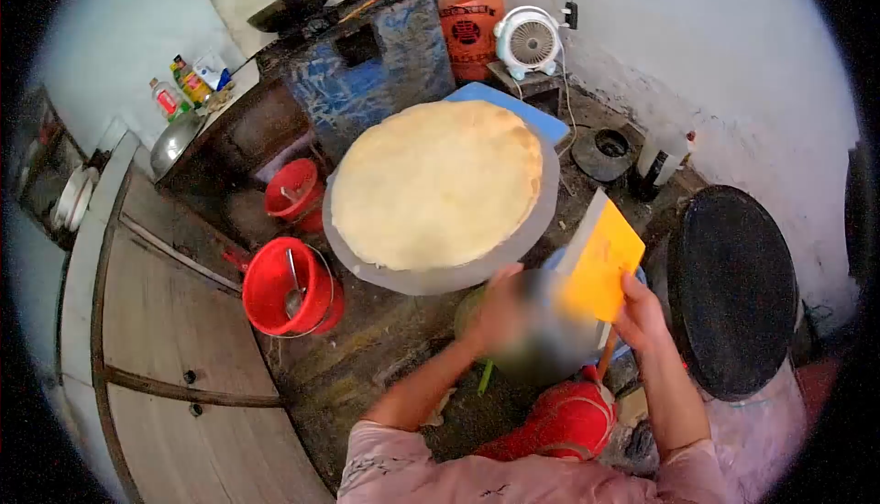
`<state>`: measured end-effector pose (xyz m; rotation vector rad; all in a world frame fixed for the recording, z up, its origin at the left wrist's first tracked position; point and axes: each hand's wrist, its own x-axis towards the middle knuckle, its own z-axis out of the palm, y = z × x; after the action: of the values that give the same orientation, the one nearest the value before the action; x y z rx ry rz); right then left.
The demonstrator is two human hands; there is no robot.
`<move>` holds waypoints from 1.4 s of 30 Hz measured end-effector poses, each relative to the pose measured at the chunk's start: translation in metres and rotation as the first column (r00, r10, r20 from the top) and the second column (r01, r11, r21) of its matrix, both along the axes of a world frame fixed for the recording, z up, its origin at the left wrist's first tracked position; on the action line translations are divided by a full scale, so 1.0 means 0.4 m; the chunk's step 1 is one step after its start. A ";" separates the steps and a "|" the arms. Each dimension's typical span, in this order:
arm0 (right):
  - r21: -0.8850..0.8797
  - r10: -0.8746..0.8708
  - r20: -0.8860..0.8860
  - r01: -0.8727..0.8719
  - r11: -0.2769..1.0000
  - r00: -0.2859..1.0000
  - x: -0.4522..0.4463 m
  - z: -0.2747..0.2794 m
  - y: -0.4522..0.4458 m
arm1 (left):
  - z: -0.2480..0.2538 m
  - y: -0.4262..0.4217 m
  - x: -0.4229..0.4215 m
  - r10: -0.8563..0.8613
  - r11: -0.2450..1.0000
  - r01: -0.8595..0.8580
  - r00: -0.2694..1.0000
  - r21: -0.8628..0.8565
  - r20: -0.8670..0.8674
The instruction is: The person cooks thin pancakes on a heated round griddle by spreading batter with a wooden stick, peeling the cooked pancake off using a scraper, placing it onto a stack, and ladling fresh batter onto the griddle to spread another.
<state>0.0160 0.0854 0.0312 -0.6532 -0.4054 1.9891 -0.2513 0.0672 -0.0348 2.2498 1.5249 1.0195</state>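
My right hand [639, 313] grips a flat yellow scraper [603, 261] with a pale edge, held over a dark round bowl [541, 334] that is blurred. At the bowl's left side my left hand [500, 313] is closed on its rim, smeared by motion. Beyond my hands lies a large round pale flatbread [435, 183] on a grey round board [399, 281]. What is inside the bowl cannot be made out.
Left of the board stand a red bucket [266, 298] with a ladle and a smaller red bucket [291, 188]. A black round griddle [733, 293] is at the right. Farther back are a blue stove [367, 73], an orange gas cylinder [469, 32] and a white fan [532, 41].
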 end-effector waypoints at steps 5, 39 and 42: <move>0.028 0.018 0.260 -0.026 0.999 0.965 -0.109 0.027 0.013 | 0.187 0.014 0.148 0.147 0.835 0.270 0.728 -0.478 0.669; -0.390 0.065 0.526 0.173 0.904 0.848 0.346 -0.375 -0.475 | -0.167 0.264 0.172 0.294 0.941 0.067 -0.653 -0.333 0.698; -0.319 0.096 0.471 0.068 0.945 0.877 0.337 -0.365 -0.473 | -0.138 0.160 0.174 0.334 0.930 0.112 -0.654 -0.350 0.679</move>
<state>0.1508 -0.1037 -0.1148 -1.3782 -0.3736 1.9091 -0.1819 0.1314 -0.0900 -0.2245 0.5905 1.8407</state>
